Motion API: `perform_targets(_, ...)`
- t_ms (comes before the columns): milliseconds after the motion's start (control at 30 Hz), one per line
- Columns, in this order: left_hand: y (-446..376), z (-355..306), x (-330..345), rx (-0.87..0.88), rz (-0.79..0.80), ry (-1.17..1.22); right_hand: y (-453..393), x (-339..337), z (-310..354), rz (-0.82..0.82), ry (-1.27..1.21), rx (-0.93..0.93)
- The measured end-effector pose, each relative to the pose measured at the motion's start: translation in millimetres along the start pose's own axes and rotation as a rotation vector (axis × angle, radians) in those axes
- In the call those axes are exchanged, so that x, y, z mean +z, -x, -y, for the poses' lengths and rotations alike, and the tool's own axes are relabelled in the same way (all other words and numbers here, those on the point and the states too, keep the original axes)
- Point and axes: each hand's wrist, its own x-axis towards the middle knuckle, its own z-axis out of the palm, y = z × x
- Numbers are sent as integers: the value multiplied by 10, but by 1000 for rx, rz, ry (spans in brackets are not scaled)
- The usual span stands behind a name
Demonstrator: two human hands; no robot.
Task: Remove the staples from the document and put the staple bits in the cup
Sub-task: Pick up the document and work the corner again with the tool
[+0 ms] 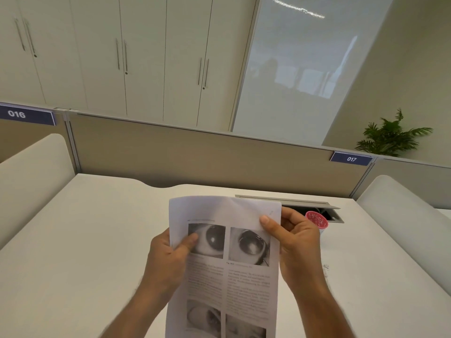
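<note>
I hold the document (234,276) upright above the white desk (85,240); it is a printed page with grey eye photographs and two text columns. My left hand (168,257) grips its left edge, thumb on the upper left photograph. My right hand (297,242) pinches the upper right part, thumb on the front and fingers behind. A small staple mark (271,212) shows near the top right corner. The red patterned cup (317,220) stands on the desk just beyond my right hand, partly hidden by it. A tiny dark bit (326,266), perhaps a staple, lies on the desk at the right.
A grey cable hatch (292,201) is open in the desk behind the cup. Beige partition panels (195,157) labelled 016 and 017 close off the desk's far side. White curved side dividers (31,167) stand at left and right. A potted plant (390,135) stands beyond the partition.
</note>
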Motion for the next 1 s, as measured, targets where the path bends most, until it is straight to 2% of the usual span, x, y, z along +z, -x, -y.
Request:
perform_targets(233, 15, -11, -41, 24, -8, 1, 14, 40, 40, 22, 8, -21)
perform_targets(700, -6, 37, -51, 18, -13, -19, -50, 59, -36, -46, 50, 0)
perform_targets(833, -34, 62, -68, 4, -48, 4, -19, -10, -101, 117, 34, 59)
perform_targets(933, -51, 60, -81, -9, -71, 18, 43, -108, -245, 330, 156, 128)
perform_targets(1000, -74, 78, -97, -19, -82, 29, 111, -120, -331, 408, 204, 194)
